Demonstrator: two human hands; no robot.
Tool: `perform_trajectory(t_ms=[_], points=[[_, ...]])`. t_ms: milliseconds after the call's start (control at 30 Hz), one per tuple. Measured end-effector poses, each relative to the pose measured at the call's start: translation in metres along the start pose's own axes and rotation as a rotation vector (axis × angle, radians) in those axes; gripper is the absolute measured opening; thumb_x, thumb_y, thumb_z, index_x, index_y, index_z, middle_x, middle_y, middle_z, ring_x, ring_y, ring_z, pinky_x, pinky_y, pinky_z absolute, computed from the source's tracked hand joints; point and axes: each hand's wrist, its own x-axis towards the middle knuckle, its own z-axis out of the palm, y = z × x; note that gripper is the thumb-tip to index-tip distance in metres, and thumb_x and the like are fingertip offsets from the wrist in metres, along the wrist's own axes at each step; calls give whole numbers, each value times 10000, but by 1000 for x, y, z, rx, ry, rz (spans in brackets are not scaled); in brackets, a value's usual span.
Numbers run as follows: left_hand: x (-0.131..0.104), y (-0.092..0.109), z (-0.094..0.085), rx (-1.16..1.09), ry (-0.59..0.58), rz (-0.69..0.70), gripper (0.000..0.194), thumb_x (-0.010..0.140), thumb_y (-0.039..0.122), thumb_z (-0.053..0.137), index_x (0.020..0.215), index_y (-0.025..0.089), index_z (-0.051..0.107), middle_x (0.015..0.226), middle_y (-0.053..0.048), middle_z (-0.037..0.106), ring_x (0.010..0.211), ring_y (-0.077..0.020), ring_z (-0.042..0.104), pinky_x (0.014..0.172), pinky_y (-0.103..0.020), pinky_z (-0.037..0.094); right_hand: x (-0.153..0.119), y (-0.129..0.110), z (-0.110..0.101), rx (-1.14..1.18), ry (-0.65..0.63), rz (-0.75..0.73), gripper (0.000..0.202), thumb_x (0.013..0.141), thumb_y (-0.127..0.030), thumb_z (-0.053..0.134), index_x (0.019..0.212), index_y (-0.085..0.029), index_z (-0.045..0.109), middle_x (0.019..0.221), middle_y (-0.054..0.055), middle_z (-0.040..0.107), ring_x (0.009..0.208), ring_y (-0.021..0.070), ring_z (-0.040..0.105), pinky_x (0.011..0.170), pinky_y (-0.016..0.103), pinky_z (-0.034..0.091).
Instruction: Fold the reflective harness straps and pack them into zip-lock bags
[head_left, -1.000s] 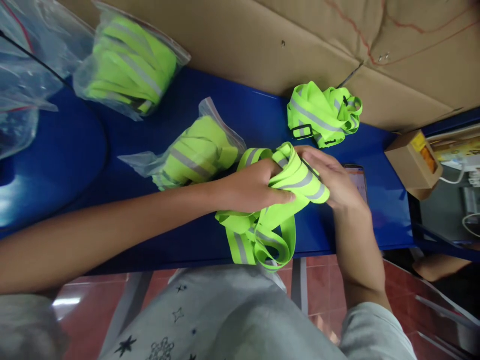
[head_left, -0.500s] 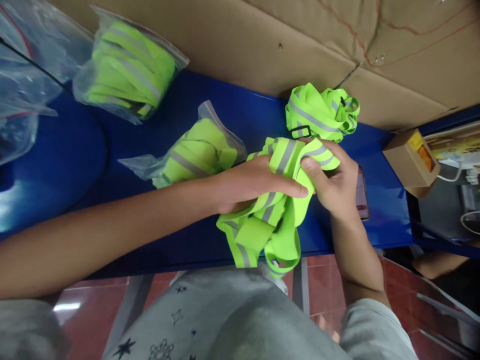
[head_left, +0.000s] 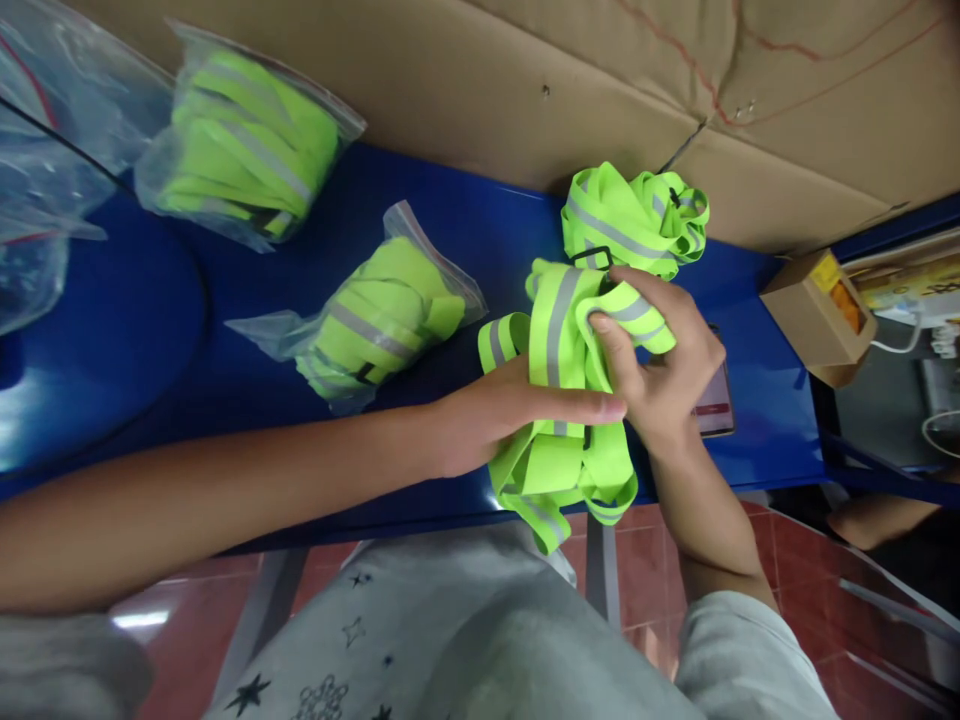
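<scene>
Between my hands is a bundle of neon yellow-green reflective strap [head_left: 559, 340] with a grey stripe, its loops hanging toward the table's front edge. My left hand [head_left: 517, 405] is closed around its lower left side, thumb laid across the front and the other fingers hidden behind. My right hand [head_left: 656, 355] pinches a fold of the strap at the upper right between thumb and fingers. Just behind lies another loose strap bundle [head_left: 630, 220] with a black buckle. A bagged strap [head_left: 382, 315] in clear plastic rests left of my hands.
Another bagged strap [head_left: 244, 145] leans by the cardboard wall [head_left: 480, 90] at the back left. Clear plastic bags [head_left: 67, 130] lie at far left on the blue table [head_left: 247, 300]. A phone [head_left: 716, 400] and a small cardboard box [head_left: 817, 315] are on the right. Another person's arm [head_left: 881, 520] shows at far right.
My left hand has shifted slightly down, and the hanging loops have swung right and gathered closer together. My right hand keeps its pinch. The view has shifted a little.
</scene>
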Motion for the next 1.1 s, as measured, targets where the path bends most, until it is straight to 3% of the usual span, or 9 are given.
perform_trajectory(t_ms=[200,367,467,567,667,800,867,967,1100], points=[[-10,-23,16,-116,90,22,527,712,259,977,1187,223,752,1116,-46,789,1010,-199,749,927,-321,609,-9,-5,-3,-180,-28,11,398,1039,-622,571,1360,-450,730,1422,8,710,1485,398,575,1266,572,490],[-11,-34,18,63,250,35,420,677,289,1000,1017,183,778,975,-29,785,905,-175,730,823,-277,603,-11,-21,-7,-94,96,-172,456,1045,-391,654,1488,-498,634,1401,-27,722,1356,338,678,1223,519,544],[-11,-30,13,114,279,-17,345,651,284,1004,877,164,773,801,8,744,718,-126,680,668,-224,572,-4,-18,-12,57,24,19,393,1002,-484,733,1389,-423,710,1381,-11,742,1310,339,699,1195,512,571],[-9,-19,8,166,196,-2,274,677,255,984,817,147,774,749,7,760,654,-113,688,654,-211,591,9,-7,-16,455,-86,300,357,938,-581,797,1212,-355,775,1303,-3,776,1227,298,741,1100,441,631],[-4,-12,2,272,147,63,213,781,256,916,941,153,820,902,-31,839,721,-148,763,702,-241,638,18,3,-16,830,-216,534,284,921,-476,820,1131,-290,779,1181,0,803,1124,255,777,1000,395,669],[3,-9,-9,614,210,217,161,869,291,843,978,172,849,952,-40,860,872,-206,821,797,-275,664,22,6,-9,1054,-248,744,223,852,-387,858,978,-236,754,1030,13,802,1033,264,794,883,383,684],[4,-8,-14,810,250,331,138,894,292,812,971,191,867,976,-26,863,964,-222,826,889,-290,663,23,7,-4,1027,-258,807,283,808,-471,880,889,-250,721,939,16,787,966,272,786,774,370,676],[3,-7,-18,943,263,442,130,920,284,780,938,196,875,950,-10,862,927,-206,827,848,-263,658,23,14,4,884,-268,816,403,809,-619,823,787,-264,635,828,15,735,845,252,742,664,356,643],[3,-4,-19,868,219,466,114,920,260,789,948,183,867,942,-19,862,908,-198,831,830,-250,668,18,26,12,736,-202,651,316,857,-546,784,899,-264,649,915,3,715,900,212,709,706,313,625]])
